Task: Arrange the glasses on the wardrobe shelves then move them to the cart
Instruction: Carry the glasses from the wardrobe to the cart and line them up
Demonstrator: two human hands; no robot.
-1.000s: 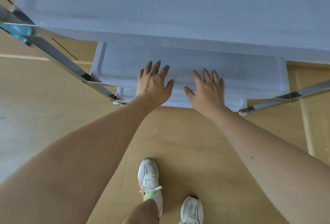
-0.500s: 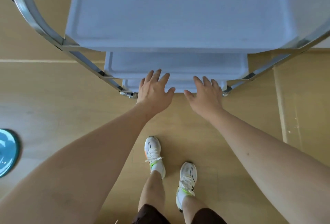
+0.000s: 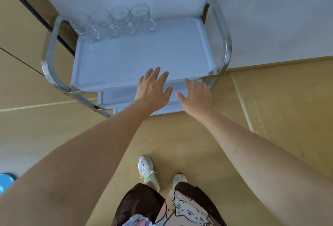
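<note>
A metal-framed cart [image 3: 47,58] with white tray shelves stands against the white wall. Several clear glass mugs [image 3: 115,22] stand in a row along the back edge of its top shelf [image 3: 144,52]. My left hand [image 3: 153,88] hovers over the front edge of the top shelf with its fingers straight and spread, holding nothing. To its right, my right hand [image 3: 195,96] is also spread and empty, in front of the lower shelves [image 3: 115,97].
A wooden cabinet front [image 3: 21,27] with a dark gap runs along the left. The floor [image 3: 198,144] is light wood. A blue round object [image 3: 4,180] lies at the bottom left. My feet in white shoes [image 3: 146,168] stand before the cart.
The view has pulled back and up from the cart: the whole top shelf and the row of mugs have come into sight. Both hands stay open and now hover near the front edge.
</note>
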